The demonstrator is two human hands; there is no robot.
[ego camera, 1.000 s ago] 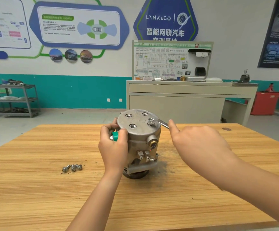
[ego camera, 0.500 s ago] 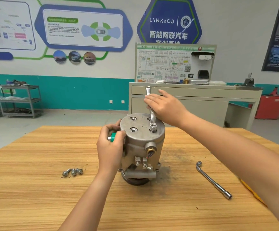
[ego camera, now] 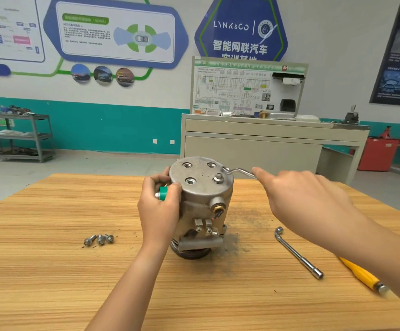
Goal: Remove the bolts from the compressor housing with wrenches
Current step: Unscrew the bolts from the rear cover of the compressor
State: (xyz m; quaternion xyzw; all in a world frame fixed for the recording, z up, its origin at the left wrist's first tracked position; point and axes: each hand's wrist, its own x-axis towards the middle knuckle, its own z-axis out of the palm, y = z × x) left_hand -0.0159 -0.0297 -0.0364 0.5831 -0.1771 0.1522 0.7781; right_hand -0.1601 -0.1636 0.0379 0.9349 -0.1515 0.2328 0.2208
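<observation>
Grey cylindrical compressor housing (ego camera: 202,209) stands at table (ego camera: 51,271) centre; its end plate shows three empty holes and one bolt (ego camera: 218,178) at 4 o'clock. Left hand (ego camera: 158,211) grips its 9 o'clock side. Right hand (ego camera: 301,199) holds wrench (ego camera: 239,172) at 2 o'clock.

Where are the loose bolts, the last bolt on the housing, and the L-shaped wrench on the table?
loose bolts (ego camera: 100,239): head view, middle bolt of the three.
last bolt (ego camera: 218,179): head view, its raised head.
L-shaped wrench (ego camera: 299,253): head view, middle of its shaft.
</observation>
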